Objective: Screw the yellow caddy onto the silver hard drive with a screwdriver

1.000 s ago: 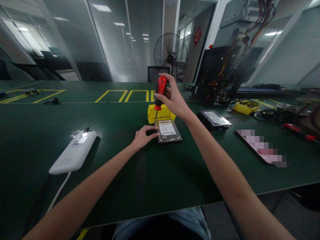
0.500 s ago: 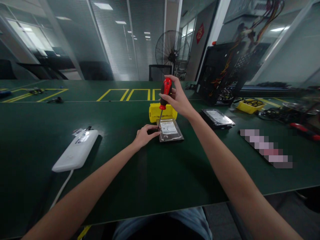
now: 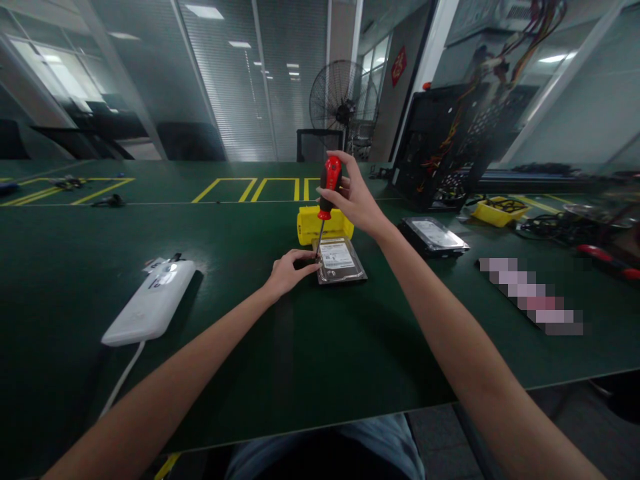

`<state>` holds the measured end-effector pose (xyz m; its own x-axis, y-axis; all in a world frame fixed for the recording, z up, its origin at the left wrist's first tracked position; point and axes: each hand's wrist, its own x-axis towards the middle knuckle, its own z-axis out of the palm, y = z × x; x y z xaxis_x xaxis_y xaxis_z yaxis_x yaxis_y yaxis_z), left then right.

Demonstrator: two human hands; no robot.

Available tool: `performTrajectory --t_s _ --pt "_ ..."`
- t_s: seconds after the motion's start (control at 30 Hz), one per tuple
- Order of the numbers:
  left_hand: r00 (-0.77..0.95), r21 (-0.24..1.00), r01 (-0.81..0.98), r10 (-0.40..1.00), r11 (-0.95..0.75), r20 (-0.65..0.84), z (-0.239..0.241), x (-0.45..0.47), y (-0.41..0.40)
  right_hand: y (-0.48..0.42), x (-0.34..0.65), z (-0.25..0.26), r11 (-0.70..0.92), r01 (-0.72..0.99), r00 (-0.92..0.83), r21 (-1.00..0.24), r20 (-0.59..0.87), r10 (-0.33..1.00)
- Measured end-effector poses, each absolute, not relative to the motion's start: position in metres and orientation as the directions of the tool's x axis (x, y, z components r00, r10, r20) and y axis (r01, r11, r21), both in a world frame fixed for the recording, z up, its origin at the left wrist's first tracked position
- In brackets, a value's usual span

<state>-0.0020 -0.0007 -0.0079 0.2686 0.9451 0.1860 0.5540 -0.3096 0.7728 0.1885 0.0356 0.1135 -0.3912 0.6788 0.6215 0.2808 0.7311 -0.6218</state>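
Observation:
In the head view a small silver hard drive (image 3: 338,261) with a white label lies on the green table. My right hand (image 3: 359,200) is closed around the red and black handle of a screwdriver (image 3: 331,180), which stands nearly upright. Its shaft slants down to the drive's left edge. There my left hand (image 3: 290,271) grips that edge with thumb and fingertips, close beside the screwdriver tip. The tip itself is partly hidden by the fingers. Directly behind the drive sits a yellow plastic bin (image 3: 311,227), touching or nearly touching it.
To the right lie a larger hard drive (image 3: 434,236) and a pixelated flat object (image 3: 533,297). Farther back stand an opened computer case (image 3: 435,147) and a yellow tray (image 3: 500,212) of cables. A white power strip (image 3: 150,303) with its cord is at left.
The view has shifted very slightly. Both hands, the screwdriver and the hard drive keep the same positions relative to each other.

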Motion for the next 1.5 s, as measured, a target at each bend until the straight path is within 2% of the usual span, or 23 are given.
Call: performTrajectory --t_s 0.37,0.77,0.9,1.3,1.5 --pt "0.275 0.766 0.552 0.939 -0.329 0.205 -0.011 -0.002 0.001 0.027 0.182 0.120 0.754 0.233 -0.376 -0.615 0.658 0.653" --pt "0.246 0.772 0.558 0.949 -0.303 0.195 -0.007 0.001 -0.001 0.039 0.155 0.116 0.648 0.080 -0.387 -0.757 0.575 0.720" --pt "0.251 0.768 0.559 0.946 -0.315 0.205 -0.007 0.000 -0.002 0.039 0.151 0.123 0.653 0.093 -0.433 -0.752 0.560 0.707" --pt "0.254 0.769 0.552 0.943 -0.323 0.214 -0.012 0.000 0.002 0.041 0.153 0.119 0.670 0.152 -0.357 -0.726 0.592 0.723" --pt "0.261 0.761 0.563 0.943 -0.322 0.205 -0.009 0.001 0.000 0.033 0.148 0.123 0.648 0.022 -0.361 -0.762 0.598 0.715"
